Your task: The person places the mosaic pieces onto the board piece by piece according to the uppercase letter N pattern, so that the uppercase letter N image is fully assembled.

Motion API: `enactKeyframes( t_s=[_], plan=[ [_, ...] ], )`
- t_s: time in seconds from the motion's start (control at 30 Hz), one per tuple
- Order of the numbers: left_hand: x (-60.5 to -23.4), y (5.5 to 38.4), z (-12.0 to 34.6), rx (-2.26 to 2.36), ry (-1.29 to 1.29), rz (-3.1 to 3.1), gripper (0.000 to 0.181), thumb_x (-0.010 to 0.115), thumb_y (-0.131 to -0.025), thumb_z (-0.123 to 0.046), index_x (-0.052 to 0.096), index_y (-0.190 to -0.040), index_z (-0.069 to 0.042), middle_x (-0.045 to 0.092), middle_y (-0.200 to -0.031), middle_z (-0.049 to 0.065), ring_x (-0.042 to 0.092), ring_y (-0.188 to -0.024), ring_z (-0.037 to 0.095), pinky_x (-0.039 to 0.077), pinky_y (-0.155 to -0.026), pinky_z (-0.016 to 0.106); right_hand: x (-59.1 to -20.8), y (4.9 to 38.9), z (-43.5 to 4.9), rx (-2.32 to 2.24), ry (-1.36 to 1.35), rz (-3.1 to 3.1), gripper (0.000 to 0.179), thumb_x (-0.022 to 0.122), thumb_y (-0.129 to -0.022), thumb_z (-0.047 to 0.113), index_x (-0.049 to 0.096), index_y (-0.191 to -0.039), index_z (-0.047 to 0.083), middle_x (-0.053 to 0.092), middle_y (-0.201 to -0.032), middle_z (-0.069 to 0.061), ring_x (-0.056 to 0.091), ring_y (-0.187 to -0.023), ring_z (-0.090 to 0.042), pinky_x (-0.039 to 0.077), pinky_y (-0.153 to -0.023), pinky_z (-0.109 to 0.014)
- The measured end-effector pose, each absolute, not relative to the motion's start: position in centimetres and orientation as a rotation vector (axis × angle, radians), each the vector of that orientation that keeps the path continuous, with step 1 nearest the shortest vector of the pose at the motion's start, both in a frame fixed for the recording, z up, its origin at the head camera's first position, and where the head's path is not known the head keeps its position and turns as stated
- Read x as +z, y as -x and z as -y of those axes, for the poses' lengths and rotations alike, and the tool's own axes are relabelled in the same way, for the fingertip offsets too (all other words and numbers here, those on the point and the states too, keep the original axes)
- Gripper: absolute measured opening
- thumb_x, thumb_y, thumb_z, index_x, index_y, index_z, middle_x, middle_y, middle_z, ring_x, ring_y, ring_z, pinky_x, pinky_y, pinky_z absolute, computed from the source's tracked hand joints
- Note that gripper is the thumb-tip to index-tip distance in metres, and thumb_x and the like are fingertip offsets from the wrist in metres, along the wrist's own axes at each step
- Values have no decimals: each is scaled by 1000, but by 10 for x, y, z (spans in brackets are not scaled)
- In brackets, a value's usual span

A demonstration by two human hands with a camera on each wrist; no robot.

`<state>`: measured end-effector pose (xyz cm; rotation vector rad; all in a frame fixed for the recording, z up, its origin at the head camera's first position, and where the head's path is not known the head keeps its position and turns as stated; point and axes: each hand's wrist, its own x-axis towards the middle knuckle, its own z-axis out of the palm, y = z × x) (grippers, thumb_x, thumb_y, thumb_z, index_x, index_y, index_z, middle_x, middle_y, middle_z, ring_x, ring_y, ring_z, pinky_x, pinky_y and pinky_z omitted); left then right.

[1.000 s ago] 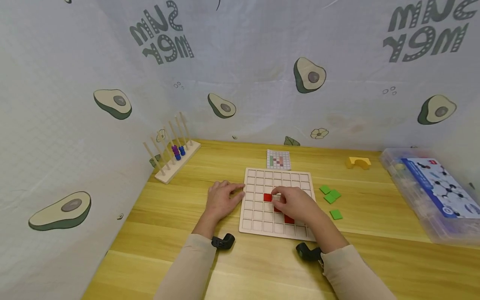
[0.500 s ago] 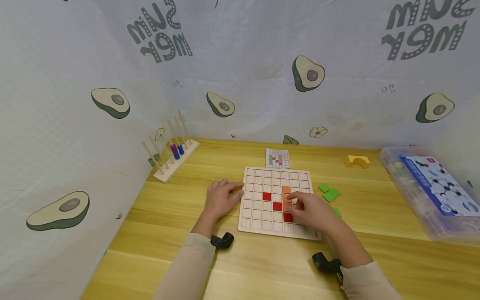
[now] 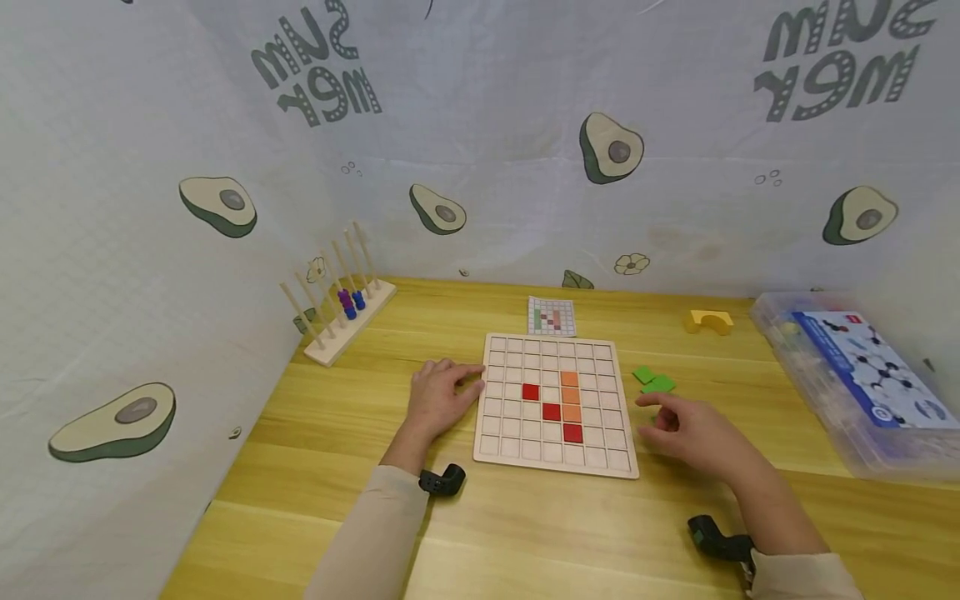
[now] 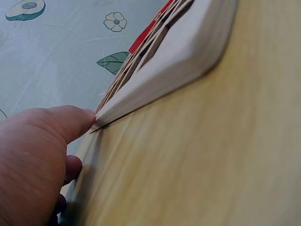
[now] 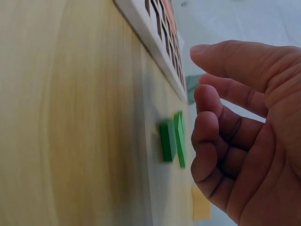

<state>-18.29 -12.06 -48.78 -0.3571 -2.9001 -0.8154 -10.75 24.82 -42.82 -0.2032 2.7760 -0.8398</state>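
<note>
A wooden grid board (image 3: 517, 451) lies mid-table, with a diagonal of red tiles (image 3: 551, 412) and a column of orange tiles (image 3: 570, 395) in its cells. My left hand (image 3: 438, 398) rests at the board's left edge, and in the left wrist view its thumb (image 4: 75, 120) touches the rim. Just off the board's right edge hovers my right hand (image 3: 693, 435), fingers loosely bent and thumb apart, holding nothing. Green square tiles (image 3: 658, 384) lie on the table by its fingertips; the hand partly hides one.
A printed pattern card (image 3: 551, 317) lies behind the board. At the back left stands a peg rack (image 3: 348, 327) with purple and blue beads. A yellow arch block (image 3: 708, 322) and a clear plastic box (image 3: 817, 392) with a blue-edged sheet are at the right.
My right hand has moved right, from over the board to beside the green tiles, uncovering the red and orange tiles. My left hand stays at the board's edge.
</note>
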Motion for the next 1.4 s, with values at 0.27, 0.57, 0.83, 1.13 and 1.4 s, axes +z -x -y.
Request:
enactKeyframes(
  t_s=[0.27, 0.57, 0.83, 1.13, 1.4],
  plan=[
    [-488, 183, 122, -833, 365, 2892, 30, 65, -98, -44, 73, -126, -33, 64, -95, -5, 46, -89, 16, 33, -83, 35, -437, 110, -280, -804, 220, -2802, 44, 73, -94, 30, 63, -129, 7, 59, -87, -1, 49, -70, -12, 39, -60, -26],
    [-489, 182, 122, -843, 367, 2882, 30, 65, -98, -42, 74, -125, -32, 65, -95, -4, 46, -88, 16, 33, -81, 35, -444, 114, -294, -794, 224, -2756, 40, 73, -93, 24, 64, -127, 7, 59, -87, -1, 49, -71, -11, 40, -60, -26],
    [-489, 182, 122, -844, 364, 2879, 30, 65, -98, -42, 74, -125, -31, 64, -93, -5, 45, -87, 15, 32, -81, 35, -447, 113, -296, -801, 215, -2744, 41, 74, -93, 24, 63, -129, 7, 59, -87, -1, 49, -71, -11, 40, -60, -26],
    [-487, 180, 121, -853, 361, 2874, 30, 66, -98, -41, 74, -125, -31, 64, -93, -4, 45, -86, 16, 32, -82, 36, -446, 113, -296, -790, 213, -2750, 40, 73, -93, 23, 63, -129, 7, 59, -88, -1, 49, -72, -11, 40, -61, -26],
    [-487, 181, 121, -846, 369, 2874, 30, 65, -98, -41, 74, -125, -31, 64, -94, -4, 45, -87, 16, 32, -81, 35, -446, 112, -295, -780, 205, -2777, 32, 71, -95, 22, 66, -122, 6, 59, -89, -1, 49, -74, -12, 40, -62, -26]
  ],
)
